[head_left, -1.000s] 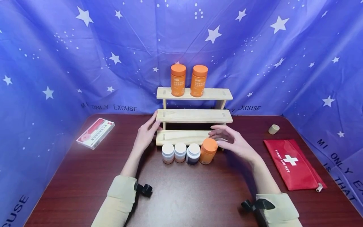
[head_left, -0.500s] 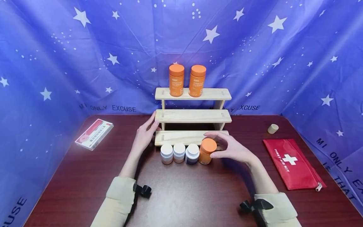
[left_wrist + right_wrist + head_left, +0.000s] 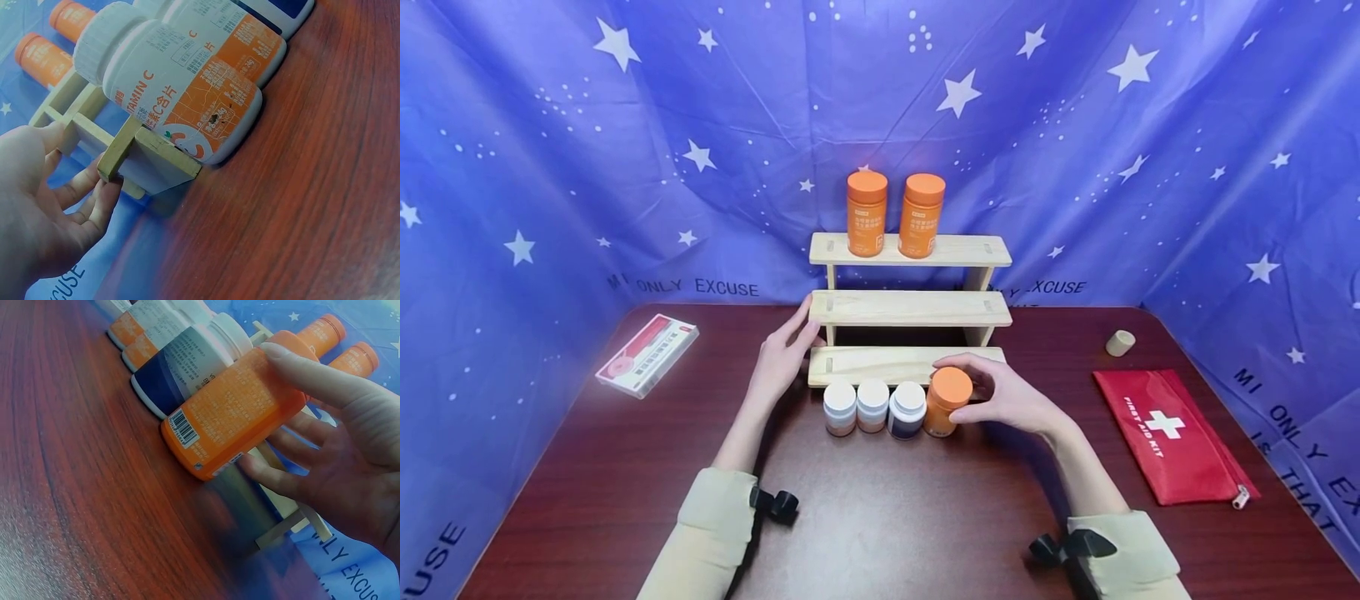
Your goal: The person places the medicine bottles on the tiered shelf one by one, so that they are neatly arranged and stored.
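Note:
A three-tier wooden shelf (image 3: pixel 910 309) stands at the back of the table. My left hand (image 3: pixel 780 357) holds its left end, thumb and fingers bent around the wood. In front of the lowest tier stands a row of upright bottles: two white vitamin C bottles (image 3: pixel 840 408) (image 3: pixel 872 406), one white bottle with a dark blue label (image 3: pixel 907 411), and an orange bottle (image 3: pixel 942 410) at the right end. My right hand (image 3: pixel 1011 402) grips that orange bottle, thumb on the near side and fingers behind. In the right wrist view the orange bottle (image 3: pixel 231 406) stands on the table.
Two more orange bottles (image 3: pixel 867 215) (image 3: pixel 922 217) stand on the top tier. A flat medicine box (image 3: pixel 647 356) lies at the left. On the right are a red first aid pouch (image 3: pixel 1172 437) and a small wooden cylinder (image 3: pixel 1121 342). A blue star curtain (image 3: pixel 737 125) surrounds the table.
My right hand has moved left and closed around the orange bottle at the row's end, its thumb now against the near side. The left hand keeps its place on the shelf.

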Tool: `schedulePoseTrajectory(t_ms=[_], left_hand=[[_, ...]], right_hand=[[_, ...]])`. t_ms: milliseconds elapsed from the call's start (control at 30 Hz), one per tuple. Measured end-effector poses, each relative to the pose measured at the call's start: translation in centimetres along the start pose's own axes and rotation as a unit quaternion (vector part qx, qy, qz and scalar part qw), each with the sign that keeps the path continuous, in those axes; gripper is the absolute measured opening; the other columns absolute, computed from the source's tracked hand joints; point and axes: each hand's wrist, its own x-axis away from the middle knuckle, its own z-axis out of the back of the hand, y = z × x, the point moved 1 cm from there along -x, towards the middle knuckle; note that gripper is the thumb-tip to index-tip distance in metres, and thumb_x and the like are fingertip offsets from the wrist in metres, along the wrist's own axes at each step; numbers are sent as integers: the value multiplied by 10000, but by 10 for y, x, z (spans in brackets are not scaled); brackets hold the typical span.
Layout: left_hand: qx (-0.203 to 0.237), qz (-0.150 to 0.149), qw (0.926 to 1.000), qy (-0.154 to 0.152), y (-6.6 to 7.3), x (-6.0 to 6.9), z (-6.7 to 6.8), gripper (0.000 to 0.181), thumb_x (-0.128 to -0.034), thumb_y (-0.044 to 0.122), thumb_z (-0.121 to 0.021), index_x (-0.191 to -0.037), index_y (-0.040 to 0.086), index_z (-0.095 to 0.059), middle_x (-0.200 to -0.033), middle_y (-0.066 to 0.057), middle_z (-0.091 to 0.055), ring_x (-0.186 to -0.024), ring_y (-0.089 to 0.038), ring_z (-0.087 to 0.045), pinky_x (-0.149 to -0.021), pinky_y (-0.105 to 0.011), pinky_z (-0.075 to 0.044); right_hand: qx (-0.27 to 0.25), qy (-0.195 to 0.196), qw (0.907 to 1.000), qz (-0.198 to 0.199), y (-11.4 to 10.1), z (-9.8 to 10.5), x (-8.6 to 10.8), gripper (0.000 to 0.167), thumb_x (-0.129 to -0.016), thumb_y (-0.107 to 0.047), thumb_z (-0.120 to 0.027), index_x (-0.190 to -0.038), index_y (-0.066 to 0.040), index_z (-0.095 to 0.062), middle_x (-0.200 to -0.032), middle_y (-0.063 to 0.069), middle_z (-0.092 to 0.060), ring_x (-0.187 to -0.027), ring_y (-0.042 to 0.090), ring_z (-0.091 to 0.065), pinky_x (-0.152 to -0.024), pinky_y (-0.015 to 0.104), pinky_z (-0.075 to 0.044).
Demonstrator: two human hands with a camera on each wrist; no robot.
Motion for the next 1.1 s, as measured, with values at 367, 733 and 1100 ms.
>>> schedulePoseTrajectory(t_ms=[367, 733, 1100], left_hand=[[61, 5, 10000, -24, 0, 0, -2, 564, -1041, 590, -484, -1572, 439, -369, -1008, -115, -799, -1054, -280, -742, -879, -354, -517], [53, -17, 10000, -66, 1, 2, -4, 558, -1044, 582, -485, -1571, 440, -370, -1010, -124, -799, -1025, -276, -747, -890, -345, -516], [30, 1, 10000, -31, -1, 1, 0, 576, -1040, 599, -478, -1579, 440, -351, -1025, -126, -799, -1144, -308, -702, -1093, -488, -452]], right_hand=[[108, 119, 9998, -121, 0, 0, 4, 584, -827, -84, -856, -1357, -98, -609, -1234, 13, -678, -1095, 61, -655, -934, 220, -560], [326, 250, 9991, 101, -1, 1, 9, 564, -836, -90, -850, -1348, -118, -615, -1221, -21, -683, -1091, 47, -641, -906, 229, -571], [380, 359, 9985, 158, -9, 2, 5, 574, -848, -92, -841, -1370, -141, -608, -1246, -49, -676, -1116, 50, -628, -902, 231, -580]])
